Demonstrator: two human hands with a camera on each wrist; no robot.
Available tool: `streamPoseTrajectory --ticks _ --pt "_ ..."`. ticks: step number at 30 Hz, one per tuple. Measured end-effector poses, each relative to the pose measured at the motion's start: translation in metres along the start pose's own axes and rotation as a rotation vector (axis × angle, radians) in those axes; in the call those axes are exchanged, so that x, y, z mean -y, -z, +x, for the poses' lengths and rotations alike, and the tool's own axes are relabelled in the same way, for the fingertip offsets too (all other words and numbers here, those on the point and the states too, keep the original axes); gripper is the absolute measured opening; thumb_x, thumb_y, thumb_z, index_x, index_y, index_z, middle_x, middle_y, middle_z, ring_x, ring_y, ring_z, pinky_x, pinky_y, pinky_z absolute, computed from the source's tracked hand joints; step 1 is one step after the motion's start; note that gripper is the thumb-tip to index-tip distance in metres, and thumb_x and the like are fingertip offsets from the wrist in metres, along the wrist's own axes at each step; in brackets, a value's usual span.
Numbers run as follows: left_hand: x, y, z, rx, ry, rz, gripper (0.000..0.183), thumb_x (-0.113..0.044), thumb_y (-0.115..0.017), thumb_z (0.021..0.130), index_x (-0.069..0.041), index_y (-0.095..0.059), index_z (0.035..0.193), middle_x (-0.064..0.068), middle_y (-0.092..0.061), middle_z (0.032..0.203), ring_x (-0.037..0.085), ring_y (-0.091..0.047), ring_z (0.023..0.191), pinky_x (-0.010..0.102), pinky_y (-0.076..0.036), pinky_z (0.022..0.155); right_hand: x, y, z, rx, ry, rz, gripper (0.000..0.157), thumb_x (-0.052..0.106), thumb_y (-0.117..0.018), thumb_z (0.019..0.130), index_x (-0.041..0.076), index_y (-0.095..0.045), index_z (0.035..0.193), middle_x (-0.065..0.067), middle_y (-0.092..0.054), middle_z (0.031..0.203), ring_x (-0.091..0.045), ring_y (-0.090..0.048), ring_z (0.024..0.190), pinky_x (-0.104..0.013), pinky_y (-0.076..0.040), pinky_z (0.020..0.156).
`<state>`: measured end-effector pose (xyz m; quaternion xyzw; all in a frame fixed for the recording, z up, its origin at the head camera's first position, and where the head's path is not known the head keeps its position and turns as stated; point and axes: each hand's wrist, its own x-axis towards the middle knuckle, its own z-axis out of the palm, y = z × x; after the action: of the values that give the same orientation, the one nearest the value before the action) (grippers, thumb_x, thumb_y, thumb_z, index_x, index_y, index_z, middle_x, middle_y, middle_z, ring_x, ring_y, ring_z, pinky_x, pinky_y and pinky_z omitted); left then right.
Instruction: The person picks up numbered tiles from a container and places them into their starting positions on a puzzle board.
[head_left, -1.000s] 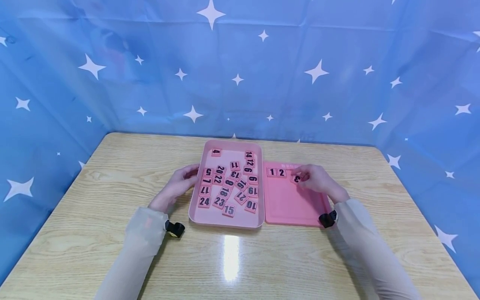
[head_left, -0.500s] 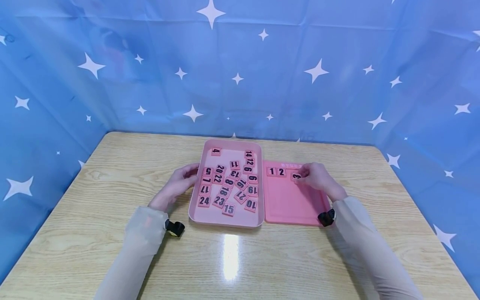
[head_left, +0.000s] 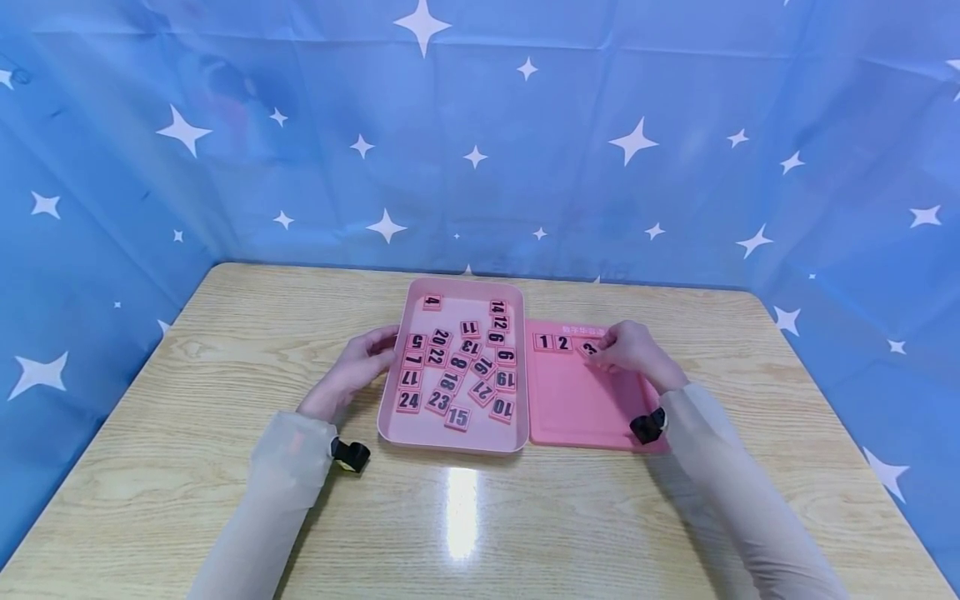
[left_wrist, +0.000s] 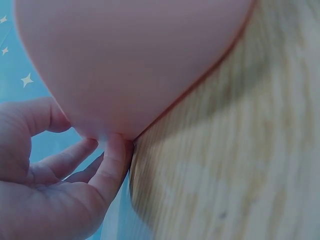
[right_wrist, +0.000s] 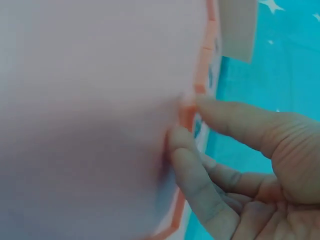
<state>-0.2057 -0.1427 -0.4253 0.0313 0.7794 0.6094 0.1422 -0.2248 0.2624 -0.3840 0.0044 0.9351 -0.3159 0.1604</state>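
In the head view my right hand [head_left: 633, 347] pinches a pink number tile marked 3 [head_left: 588, 348] at the top of the flat pink board [head_left: 577, 408]. Tiles 1 [head_left: 543, 342] and 2 [head_left: 563, 343] lie side by side just left of it. The right wrist view has the thumb and a finger [right_wrist: 187, 155] at the orange-looking tile edge. My left hand [head_left: 352, 371] rests against the outer left wall of a pink tray [head_left: 442, 437], its fingertips [left_wrist: 117, 142] touching that wall in the left wrist view.
Several number tiles lie at various angles in the tray, among them 4 [head_left: 432, 302], 15 [head_left: 457, 417] and 24 [head_left: 408, 402]. The tray and board sit side by side on a wooden table [head_left: 360, 533]. A blue starry curtain [head_left: 480, 192] hangs behind.
The right hand has shifted slightly away toward the board's top edge, and tile 3 has moved up a little and turned, nearer to tile 2. The left hand and tray stay put.
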Motion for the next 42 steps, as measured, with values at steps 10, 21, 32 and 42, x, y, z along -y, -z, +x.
streamPoseTrajectory --ticks 10,21,32,42 --pt "0.002 0.000 0.001 0.003 -0.032 -0.028 0.051 0.000 -0.045 0.092 0.005 -0.033 0.141 0.026 -0.041 0.137 0.035 -0.041 0.124 0.038 -0.043 0.099 -0.004 -0.003 0.007 0.004 -0.026 0.091 0.016 0.002 -0.065 0.085 -0.013 -0.064 0.090 -0.011 -0.067 0.067 -0.015 -0.064 0.056 -0.030 -0.056 0.056" --pt "0.003 0.002 0.001 -0.003 -0.044 -0.041 0.050 0.001 -0.046 0.092 0.006 -0.033 0.141 0.027 -0.041 0.137 0.037 -0.041 0.123 0.040 -0.042 0.100 -0.001 -0.002 0.009 0.010 -0.007 0.097 0.015 0.001 -0.065 0.086 -0.013 -0.063 0.091 -0.014 -0.067 0.067 -0.019 -0.065 0.056 -0.032 -0.057 0.055" --pt "0.004 0.002 0.003 -0.003 -0.036 -0.035 0.050 0.000 -0.045 0.093 0.004 -0.033 0.142 0.026 -0.041 0.137 0.036 -0.041 0.124 0.040 -0.042 0.100 0.060 0.011 0.023 -0.080 0.100 0.002 0.031 0.019 -0.068 0.085 -0.005 -0.062 0.104 -0.020 -0.067 0.090 -0.031 -0.066 0.075 -0.038 -0.056 0.071" --pt "0.003 0.000 0.001 -0.002 -0.023 -0.047 0.050 0.001 -0.045 0.093 0.004 -0.033 0.142 0.026 -0.041 0.137 0.036 -0.041 0.124 0.040 -0.041 0.101 0.125 -0.030 0.058 -0.041 0.270 0.203 0.028 0.014 -0.069 0.085 -0.001 -0.064 0.108 -0.015 -0.065 0.102 -0.027 -0.061 0.094 -0.038 -0.051 0.085"
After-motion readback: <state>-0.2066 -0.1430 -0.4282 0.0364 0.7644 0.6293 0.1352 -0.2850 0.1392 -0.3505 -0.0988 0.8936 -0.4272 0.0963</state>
